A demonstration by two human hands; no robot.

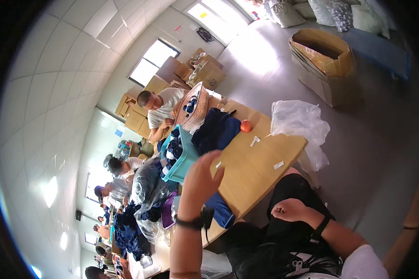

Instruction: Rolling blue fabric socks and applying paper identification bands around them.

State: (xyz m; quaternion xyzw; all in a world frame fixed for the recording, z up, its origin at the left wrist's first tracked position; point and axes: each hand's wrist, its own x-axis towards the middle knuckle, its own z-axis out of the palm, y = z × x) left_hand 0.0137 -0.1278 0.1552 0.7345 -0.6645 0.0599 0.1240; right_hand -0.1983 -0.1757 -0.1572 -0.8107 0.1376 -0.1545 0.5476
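Observation:
My left hand (202, 176) is raised over the near edge of the wooden table (258, 174), fingers apart and empty. It hovers just in front of a teal basket (185, 162) filled with dark blue and white cloth pieces. A folded blue cloth (220, 210) lies on the table below my wrist. My right hand (289, 209) rests over my lap in black trousers, fingers curled with nothing in them. Farther along the table lie a heap of dark blue cloth (217, 130), an orange round thing (246, 126) and small white labels (255, 140).
A person in a white shirt (162, 108) sits at the table's far end behind a woven basket (196, 109). A clear plastic bag (299, 124) hangs off the table's side. An open cardboard box (325, 52) stands on the grey floor. More people and bagged cloth line the left.

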